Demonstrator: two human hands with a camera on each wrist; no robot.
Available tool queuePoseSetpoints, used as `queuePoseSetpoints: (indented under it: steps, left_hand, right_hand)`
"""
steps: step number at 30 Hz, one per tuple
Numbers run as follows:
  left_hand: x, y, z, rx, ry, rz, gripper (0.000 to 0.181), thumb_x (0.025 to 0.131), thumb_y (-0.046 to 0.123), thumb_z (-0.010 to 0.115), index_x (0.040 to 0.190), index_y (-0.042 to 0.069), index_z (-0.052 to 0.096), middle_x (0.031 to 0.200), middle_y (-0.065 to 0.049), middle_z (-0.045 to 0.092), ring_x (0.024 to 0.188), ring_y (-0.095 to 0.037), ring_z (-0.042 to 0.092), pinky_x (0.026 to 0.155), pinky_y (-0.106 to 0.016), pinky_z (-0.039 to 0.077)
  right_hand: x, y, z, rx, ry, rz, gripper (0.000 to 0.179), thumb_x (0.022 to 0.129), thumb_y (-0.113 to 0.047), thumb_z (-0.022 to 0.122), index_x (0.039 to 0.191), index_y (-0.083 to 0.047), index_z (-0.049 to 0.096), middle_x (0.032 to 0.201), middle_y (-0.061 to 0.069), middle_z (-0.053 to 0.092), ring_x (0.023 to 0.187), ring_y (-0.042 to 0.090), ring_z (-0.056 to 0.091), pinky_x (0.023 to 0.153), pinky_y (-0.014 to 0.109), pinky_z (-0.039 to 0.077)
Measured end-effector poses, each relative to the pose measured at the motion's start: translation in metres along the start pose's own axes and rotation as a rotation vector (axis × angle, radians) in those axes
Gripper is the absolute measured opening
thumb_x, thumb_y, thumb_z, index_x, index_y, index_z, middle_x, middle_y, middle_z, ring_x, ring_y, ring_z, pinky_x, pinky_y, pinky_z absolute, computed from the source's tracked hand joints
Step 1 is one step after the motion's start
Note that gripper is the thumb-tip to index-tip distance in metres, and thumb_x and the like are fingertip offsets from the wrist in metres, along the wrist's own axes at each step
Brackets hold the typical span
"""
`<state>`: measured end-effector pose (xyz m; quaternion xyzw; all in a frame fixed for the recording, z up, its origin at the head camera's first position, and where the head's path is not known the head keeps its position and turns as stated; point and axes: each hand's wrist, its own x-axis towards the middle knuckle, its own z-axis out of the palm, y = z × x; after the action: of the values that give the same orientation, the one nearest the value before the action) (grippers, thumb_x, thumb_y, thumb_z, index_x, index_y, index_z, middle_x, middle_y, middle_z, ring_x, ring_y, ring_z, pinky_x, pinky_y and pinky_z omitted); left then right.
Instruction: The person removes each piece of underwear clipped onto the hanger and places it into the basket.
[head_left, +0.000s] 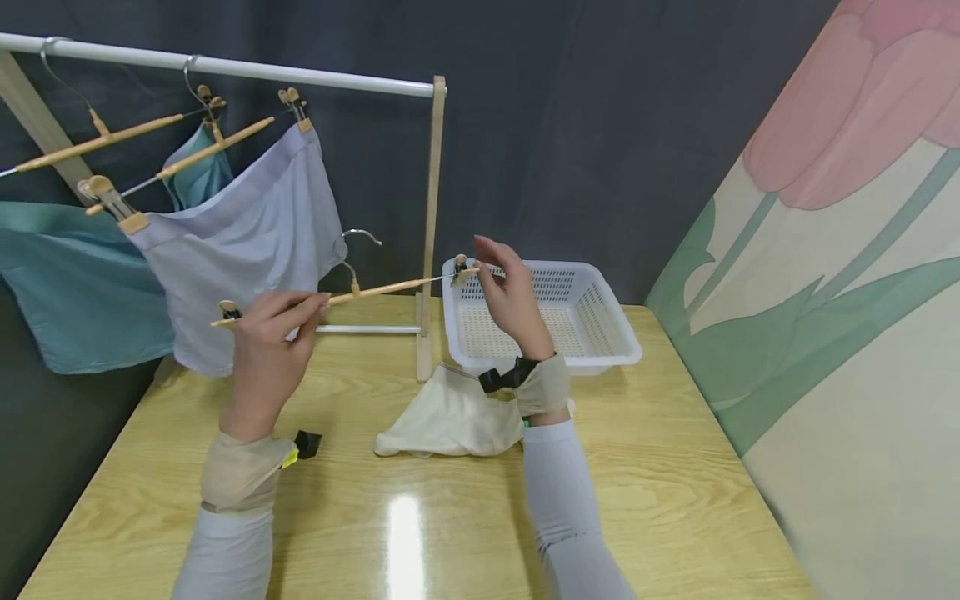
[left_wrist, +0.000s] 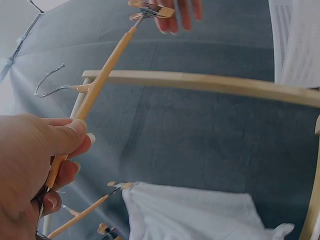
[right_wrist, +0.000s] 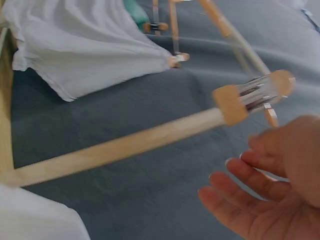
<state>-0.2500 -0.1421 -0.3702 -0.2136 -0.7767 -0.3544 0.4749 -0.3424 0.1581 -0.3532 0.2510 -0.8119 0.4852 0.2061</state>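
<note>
A wooden clip hanger [head_left: 386,289] with a metal hook is held up in front of the rack. My left hand [head_left: 273,350] grips its bar left of the hook, thumb and fingers round the wood in the left wrist view. My right hand [head_left: 510,292] is at the hanger's right end, beside the clip [right_wrist: 252,97], fingers spread and relaxed; whether a fingertip touches the hanger's end I cannot tell. Nothing hangs from this hanger's clips. Below, a cream garment [head_left: 453,417] lies on the table, partly hidden by the right wrist.
On the left stands a rack with a white rail [head_left: 315,77]. From it hang a pale lavender garment [head_left: 247,242] and a teal garment [head_left: 82,292] on clip hangers. A white plastic basket [head_left: 618,337] sits at the back of the wooden table [head_left: 637,500], right of the rack post [head_left: 433,200].
</note>
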Motion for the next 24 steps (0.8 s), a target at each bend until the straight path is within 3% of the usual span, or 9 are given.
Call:
queuePoseSetpoints:
  steps: [8,12,16,21,24]
  left_hand:
    - [0.003,-0.008,-0.021,0.088,0.006,-0.032,0.013,0.088,-0.008,0.074,0.099,-0.006,0.079,0.092,-0.022,0.072,0.082,-0.04,0.063,0.075,-0.048,0.049]
    - [0.003,-0.01,-0.029,0.129,0.004,-0.053,0.015,0.088,-0.009,0.072,0.101,-0.004,0.079,0.094,-0.021,0.072,0.082,-0.04,0.062,0.072,-0.046,0.046]
    - [0.005,-0.011,-0.036,0.176,-0.012,-0.054,0.02,0.089,-0.013,0.069,0.104,-0.004,0.079,0.096,-0.021,0.071,0.084,-0.04,0.061,0.073,-0.048,0.046]
    - [0.016,-0.01,-0.044,0.237,-0.027,-0.046,0.025,0.091,-0.015,0.063,0.108,-0.004,0.077,0.098,-0.023,0.069,0.086,-0.044,0.059,0.078,-0.054,0.046]
    - [0.028,-0.008,-0.048,0.265,-0.048,-0.059,0.027,0.093,-0.016,0.059,0.111,-0.005,0.076,0.101,-0.023,0.068,0.086,-0.044,0.058,0.079,-0.054,0.046]
  right_hand:
    - [0.037,0.015,0.039,-0.073,-0.068,0.082,0.046,0.104,-0.006,0.056,0.148,0.002,0.047,0.142,0.022,0.053,0.126,0.035,0.057,0.101,0.044,0.052]
    - [0.043,0.029,0.052,-0.068,-0.1,0.113,0.05,0.103,-0.008,0.058,0.151,0.0,0.044,0.144,0.02,0.053,0.125,0.035,0.057,0.106,0.048,0.047]
    - [0.044,0.038,0.063,-0.031,-0.124,0.137,0.047,0.103,-0.011,0.061,0.147,0.0,0.05,0.132,0.019,0.062,0.115,0.033,0.063,0.101,0.047,0.049]
    - [0.05,0.04,0.07,-0.011,-0.105,0.133,0.039,0.102,-0.011,0.063,0.138,0.002,0.057,0.117,0.018,0.069,0.105,0.031,0.067,0.091,0.045,0.054]
    - [0.055,0.037,0.072,-0.008,-0.099,0.118,0.038,0.102,-0.01,0.062,0.137,0.002,0.057,0.117,0.018,0.068,0.105,0.031,0.066,0.09,0.045,0.054]
